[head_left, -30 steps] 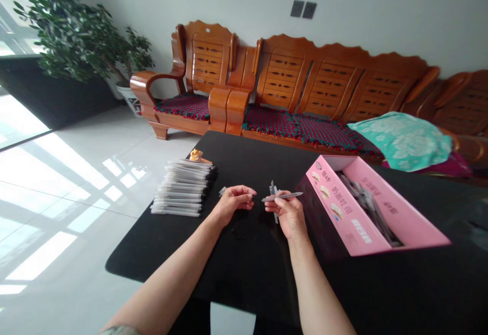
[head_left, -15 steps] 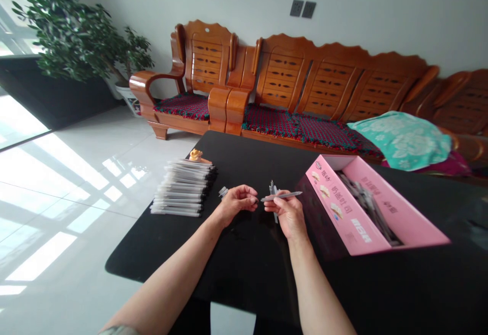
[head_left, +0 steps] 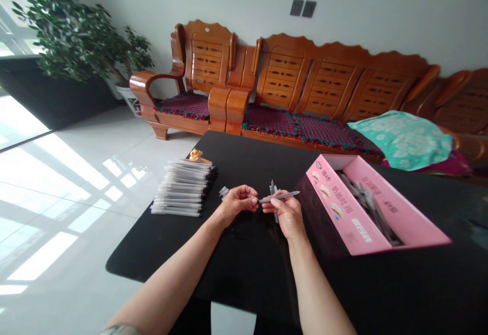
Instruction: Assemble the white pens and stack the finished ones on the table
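My right hand (head_left: 286, 214) pinches a grey pen (head_left: 285, 196) that lies nearly level, its pointed end to the right. The pen's left end meets the fingertips of my left hand (head_left: 239, 204), which are pinched around something small and dark that I cannot make out. Behind my right hand several pen parts with thin tips (head_left: 272, 187) lie on the black table. Some small grey pieces (head_left: 223, 191) rest just beyond my left hand. To the left is a pile of pens (head_left: 181, 190), translucent with dark ends pointing right.
An open pink box (head_left: 358, 213) with dark pen parts inside stands on the right of the black table (head_left: 244, 269). A small orange figurine (head_left: 196, 155) sits behind the pen pile. Beyond the table is a wooden sofa (head_left: 285, 75) with a turquoise cloth (head_left: 406, 139).
The pen in my right hand has shifted slightly left, so its end now meets my left fingertips. The pen pile and the box have not moved.
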Motion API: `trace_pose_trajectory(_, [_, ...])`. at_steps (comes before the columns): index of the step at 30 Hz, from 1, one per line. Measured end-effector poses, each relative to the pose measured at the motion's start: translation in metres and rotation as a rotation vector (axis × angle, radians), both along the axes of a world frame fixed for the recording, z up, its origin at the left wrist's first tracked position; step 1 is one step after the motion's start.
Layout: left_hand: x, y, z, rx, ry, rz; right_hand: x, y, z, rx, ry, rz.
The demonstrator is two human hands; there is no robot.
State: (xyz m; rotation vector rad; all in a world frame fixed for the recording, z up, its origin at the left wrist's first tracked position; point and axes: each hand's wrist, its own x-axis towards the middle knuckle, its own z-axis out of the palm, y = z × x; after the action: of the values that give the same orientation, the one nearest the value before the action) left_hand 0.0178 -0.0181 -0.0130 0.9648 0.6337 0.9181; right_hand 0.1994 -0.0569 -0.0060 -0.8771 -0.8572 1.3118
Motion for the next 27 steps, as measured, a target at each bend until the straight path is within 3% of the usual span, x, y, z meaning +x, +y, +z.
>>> trace_pose_trajectory(15, [0.004, 0.001, -0.002, 0.053, 0.022, 0.102, -0.002, -0.002, 0.001, -0.005, -0.046, -0.013])
trace_pose_trajectory(19, [0.006, 0.001, 0.001, 0.132, 0.041, 0.154, -0.003, -0.002, 0.002, -0.009, -0.059, -0.024])
trace_pose_trajectory(24, [0.006, -0.003, 0.004, 0.308, 0.209, 0.212, -0.002, -0.001, 0.000, -0.029, -0.037, -0.029])
trace_pose_trajectory(27, [0.007, -0.005, 0.007, 0.310, 0.201, 0.205, 0.000, -0.001, -0.001, -0.034, 0.012, -0.029])
